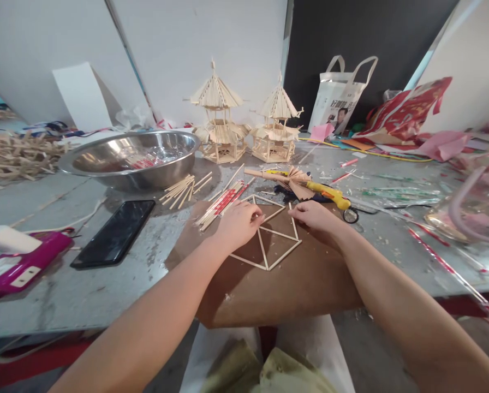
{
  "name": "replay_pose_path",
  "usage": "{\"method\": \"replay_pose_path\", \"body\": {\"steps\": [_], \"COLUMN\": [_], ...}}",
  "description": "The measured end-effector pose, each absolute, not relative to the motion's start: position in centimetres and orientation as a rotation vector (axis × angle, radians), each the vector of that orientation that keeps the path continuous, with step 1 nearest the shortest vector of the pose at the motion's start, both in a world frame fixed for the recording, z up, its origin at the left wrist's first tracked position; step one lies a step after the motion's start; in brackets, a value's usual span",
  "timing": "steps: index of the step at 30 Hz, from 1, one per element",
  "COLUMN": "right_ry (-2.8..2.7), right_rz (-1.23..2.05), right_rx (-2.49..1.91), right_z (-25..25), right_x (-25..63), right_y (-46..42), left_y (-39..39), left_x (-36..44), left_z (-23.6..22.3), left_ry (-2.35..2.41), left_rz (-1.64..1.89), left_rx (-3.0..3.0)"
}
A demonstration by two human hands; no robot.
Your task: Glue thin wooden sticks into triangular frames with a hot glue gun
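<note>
A flat six-sided frame of thin wooden sticks (284, 255), with spokes meeting near its middle, lies on a brown board (277, 297). My right hand (316, 218) pinches the upper end of a wooden stick (294, 225) at the frame's right side. Over the frame's left part rests my left hand (238, 224), its fingers curled together close to the middle joint. What those fingers hold, if anything, is hidden. Just beyond the left hand is a bundle of sticks with red wrappers (225, 203). Past the right hand lies a yellow glue gun (330, 195), beside folded brown paper (299, 183).
Two stick pagodas (220, 134) stand at the back. To the left are a steel basin (146, 177), loose sticks (181, 191), a black phone (113, 234) and a magenta device (27, 262). Plastic wrappers (400, 194), a white bag (334, 101) and a clear container (469, 207) occupy the right.
</note>
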State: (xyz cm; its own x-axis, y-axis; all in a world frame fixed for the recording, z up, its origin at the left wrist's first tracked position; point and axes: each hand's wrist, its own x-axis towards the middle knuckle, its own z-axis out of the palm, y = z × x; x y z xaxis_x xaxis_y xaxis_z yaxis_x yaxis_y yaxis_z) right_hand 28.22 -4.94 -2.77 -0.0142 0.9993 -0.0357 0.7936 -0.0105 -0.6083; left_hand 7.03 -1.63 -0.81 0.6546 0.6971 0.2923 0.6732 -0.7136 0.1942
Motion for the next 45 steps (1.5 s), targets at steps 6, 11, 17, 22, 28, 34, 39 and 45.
{"method": "replay_pose_path", "body": {"steps": [6, 11, 17, 22, 28, 34, 39, 45], "right_ry": [-2.011, -2.080, -2.113, -2.103, -2.092, -2.078, -2.005, -2.009], "right_rz": [0.453, 0.351, 0.310, 0.287, 0.263, 0.266, 0.261, 0.251], "right_rx": [-2.010, -2.026, -2.083, -2.126, -2.134, -2.128, -2.238, -2.268], "right_z": [-1.9, -1.8, -1.9, -1.9, -2.3, -2.2, -2.0, -2.1], "right_x": [27.7, 28.0, 28.0, 27.8, 27.9, 27.8, 27.3, 27.0], "right_y": [-4.8, -4.6, -4.4, -4.5, -4.5, -4.6, -4.8, -4.9], "left_y": [-1.9, -1.9, -1.8, -1.9, -1.9, -1.8, -1.9, -1.8], "left_x": [7.3, 7.4, 7.3, 7.4, 7.3, 7.3, 7.3, 7.2], "left_z": [-0.7, -0.9, -1.1, -1.0, -1.1, -1.1, -1.0, -1.1], "left_ry": [1.187, 1.180, 1.176, 1.186, 1.182, 1.175, 1.183, 1.174], "left_rz": [0.469, 0.463, 0.469, 0.460, 0.463, 0.455, 0.445, 0.456], "left_rx": [2.833, 2.878, 2.903, 2.900, 2.901, 2.897, 2.897, 2.906]}}
